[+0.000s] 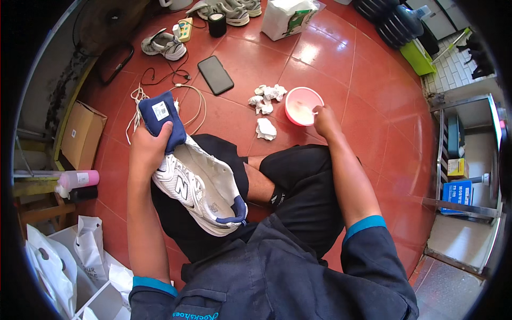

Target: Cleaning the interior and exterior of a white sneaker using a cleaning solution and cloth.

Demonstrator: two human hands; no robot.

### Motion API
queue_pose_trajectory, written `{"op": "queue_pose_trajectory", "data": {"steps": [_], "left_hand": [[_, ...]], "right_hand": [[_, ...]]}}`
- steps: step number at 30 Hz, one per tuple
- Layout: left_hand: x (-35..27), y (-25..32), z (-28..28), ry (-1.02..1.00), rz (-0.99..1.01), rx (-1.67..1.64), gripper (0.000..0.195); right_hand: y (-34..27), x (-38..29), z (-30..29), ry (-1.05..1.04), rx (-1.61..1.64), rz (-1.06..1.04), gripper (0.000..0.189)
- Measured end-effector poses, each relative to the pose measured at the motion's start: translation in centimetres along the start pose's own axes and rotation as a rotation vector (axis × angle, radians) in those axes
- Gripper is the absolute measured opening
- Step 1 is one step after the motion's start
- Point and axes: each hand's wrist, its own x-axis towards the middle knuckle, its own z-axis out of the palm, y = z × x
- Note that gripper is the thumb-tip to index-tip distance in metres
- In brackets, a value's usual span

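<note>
A white New Balance sneaker [196, 188] with navy lining rests on my left thigh, its opening facing up. My left hand [150, 146] grips its navy tongue [176, 138], which is pulled up and out and bears a white label [161, 111]. At the right rim of a pink plastic bowl [294, 116], my right hand [327, 122] pinches a small white thing [315, 113], mostly hidden by the fingers. Pale, cloudy liquid appears to lie in the bowl. Crumpled white tissues [266, 98] are on the red tile floor beside it, with one more tissue [266, 129] nearer my legs.
Beyond lie a black smartphone [216, 75], another sneaker [164, 45], cables [172, 74], a power strip [185, 30] and a tissue pack [290, 18]. A cardboard box [82, 136] and a pink bottle [82, 179] are at left. A metal rack [466, 206] stands at right.
</note>
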Motion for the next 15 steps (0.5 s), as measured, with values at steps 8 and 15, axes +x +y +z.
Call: {"op": "queue_pose_trajectory", "data": {"steps": [8,15], "left_hand": [[0.2,-0.3,0.0,0.004,-0.001,-0.025,0.042],[0.5,-0.1,0.2,-0.032,0.007,-0.016,0.045]], "right_hand": [[-0.7,-0.9,-0.9,0.058,0.066,0.034,0.022],[2.4,-1.8,-1.5,0.082,0.029,0.086,0.023]]}}
